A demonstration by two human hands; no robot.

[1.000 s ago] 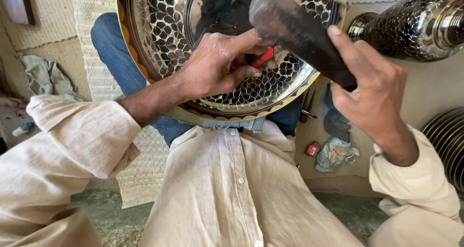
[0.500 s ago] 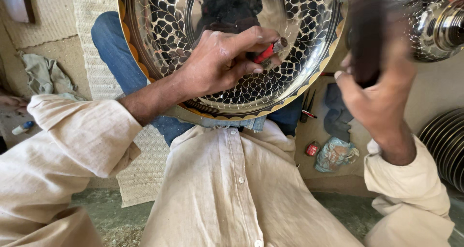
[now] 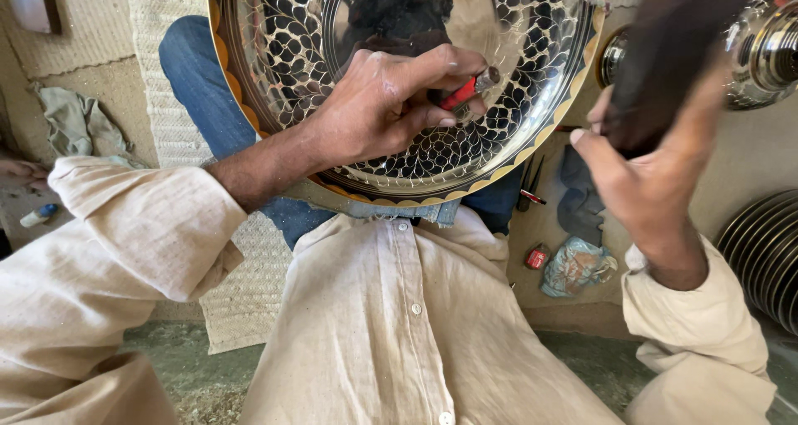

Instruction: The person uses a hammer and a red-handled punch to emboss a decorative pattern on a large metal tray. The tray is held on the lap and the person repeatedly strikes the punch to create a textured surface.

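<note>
1. Cream shirt (image 3: 399,325), worn by the person, nearest the camera. It lies directly below the engraved metal tray, which is the landmark for every entry. Both sleeves are rolled back, probably to keep cloth off the work.

2. Engraved metal tray (image 3: 515,117): large, round and polished, with a leaf-scale pattern and a scalloped gold rim. Its lower rim rests on the lap against blue jeans (image 3: 199,92), tilted up toward the face, likely so the pattern faces the eye and the blow. The top edge is cut off by the frame.

3. Left hand (image 3: 374,113), over the tray's centre. Its fingers are closed tightly round a red-handled chisel (image 3: 467,91), with the tip set on the patterned band and the metal head left free for striking. Most of the handle is hidden in the grip.

4. Right hand (image 3: 657,175), right of the tray and raised. Its fingers are wrapped round a dark hammer (image 3: 665,51), which is blurred by motion, so its head shape cannot be made out.

5. Crumpled blue cloth (image 3: 578,267) and a small red item (image 3: 537,257), on the floor below and right of the tray. What the red item is cannot be told.

6. Shiny metal vessel (image 3: 765,51), far right of the tray and partly cut off.

7. Grey rag (image 3: 75,126), left of the tray on the floor.
</note>
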